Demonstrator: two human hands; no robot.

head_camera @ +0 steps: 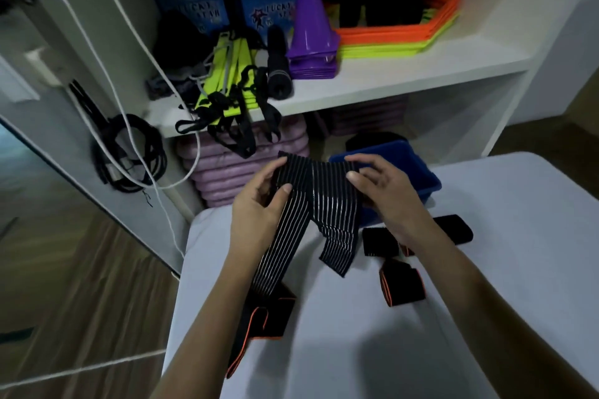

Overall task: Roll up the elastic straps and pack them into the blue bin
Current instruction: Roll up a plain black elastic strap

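Head view: from above the white table (486, 317), both hands hold one striped elastic strap (316, 191) up in front of the blue bin (418, 172).
Strap in hand: black with thin pale stripes, draped over the fingers; one tail runs down toward the near left, a shorter end hangs loose to the table.
How it will handle: it looks light, soft and floppy, likely stretchy and a bit grippy. It will sag wherever it is unsupported, so I'd take it by a flat end and keep tension along the length while rolling.
Left hand (259, 204): fingers curled behind the strap, thumb pressed on its front, a narrow pinch on the left part.
Right hand (382, 191): fingers bent over the top edge, thumb on the face of the fabric, gripping the right part close by the bin.
Blue bin: at the far edge of the table, behind the right hand; contents mostly hidden.
Other straps: black ones with orange edging (402, 285) lie on the table, some already coiled, one (259, 324) unrolled at near left.
Progress: rolling of this strap seems barely begun.
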